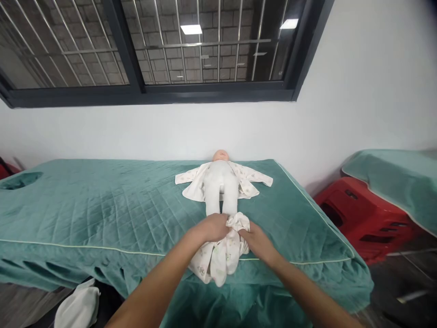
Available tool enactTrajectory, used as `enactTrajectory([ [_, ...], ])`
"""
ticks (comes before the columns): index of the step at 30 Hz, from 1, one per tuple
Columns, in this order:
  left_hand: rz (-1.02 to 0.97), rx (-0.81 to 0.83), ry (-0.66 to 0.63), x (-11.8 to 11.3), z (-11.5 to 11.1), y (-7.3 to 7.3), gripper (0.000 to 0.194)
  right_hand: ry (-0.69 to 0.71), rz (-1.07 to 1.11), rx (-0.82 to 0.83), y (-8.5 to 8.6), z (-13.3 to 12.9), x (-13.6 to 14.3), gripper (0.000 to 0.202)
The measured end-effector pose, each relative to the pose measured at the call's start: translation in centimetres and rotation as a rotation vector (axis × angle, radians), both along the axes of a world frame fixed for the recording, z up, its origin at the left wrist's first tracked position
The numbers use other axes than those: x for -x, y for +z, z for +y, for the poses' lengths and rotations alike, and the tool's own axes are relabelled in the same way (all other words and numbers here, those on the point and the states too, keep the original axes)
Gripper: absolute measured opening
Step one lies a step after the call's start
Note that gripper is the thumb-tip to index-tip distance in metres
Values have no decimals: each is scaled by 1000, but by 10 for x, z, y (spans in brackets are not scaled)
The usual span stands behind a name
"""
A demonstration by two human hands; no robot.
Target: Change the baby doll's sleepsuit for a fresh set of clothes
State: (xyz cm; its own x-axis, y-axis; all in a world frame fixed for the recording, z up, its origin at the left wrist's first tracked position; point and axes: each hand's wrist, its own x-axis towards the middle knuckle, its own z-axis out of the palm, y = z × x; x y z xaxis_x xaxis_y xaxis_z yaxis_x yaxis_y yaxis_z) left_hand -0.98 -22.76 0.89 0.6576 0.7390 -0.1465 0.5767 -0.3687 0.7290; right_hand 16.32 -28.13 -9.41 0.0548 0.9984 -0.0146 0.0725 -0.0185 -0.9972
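Bed (85,205) with a teal quilted cover fills most of the view, running left and away from both hands; a face hole sits at its far-left end. White wall and a barred dark window lie beyond the hands, up top. Second teal-covered bed (392,182) is well off to the right of the right hand, with a red stool (362,214) between it and the main bed. A white cloth (77,307) lies on the floor, below and left of the left arm.

Doll (221,182) lies on its back just beyond the hands, head toward the wall, legs pointing at the hands. An open printed jacket (249,180) is spread under it, sleeves out to both sides.

Pants (221,250) — small, white, printed — are bunched at the doll's feet, between the two hands, legs trailing over the near bed edge toward the person.

Left hand (213,227) is closed on the waist end of the pants from the left, right at the doll's feet. Right hand (257,241) grips the same bunched cloth from the right — fingers curled into the fabric. The hands sit close together, cloth between them, not touching each other as far as can be seen.
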Motion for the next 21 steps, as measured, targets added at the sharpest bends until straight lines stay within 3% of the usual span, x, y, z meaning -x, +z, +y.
enactTrajectory([
  [3, -56, 230, -34, 10, 5, 9, 24, 4, 66, 76, 0, -13, 0, 36],
  [7, -173, 615, 4, 17, 10, 13, 38, 48, 327, 180, -5, -28, 1, 41],
  [11, -370, 821, 80, 11, 18, 11, 43, 174, 525, 123, -1, -23, -11, 45],
  [16, -533, 814, 199, -4, 38, 8, 51, 220, 438, 59, 2, 19, -42, 38],
  [21, -487, 502, 241, -26, 69, 2, 38, 58, 247, -64, -9, 73, -58, 45],
])
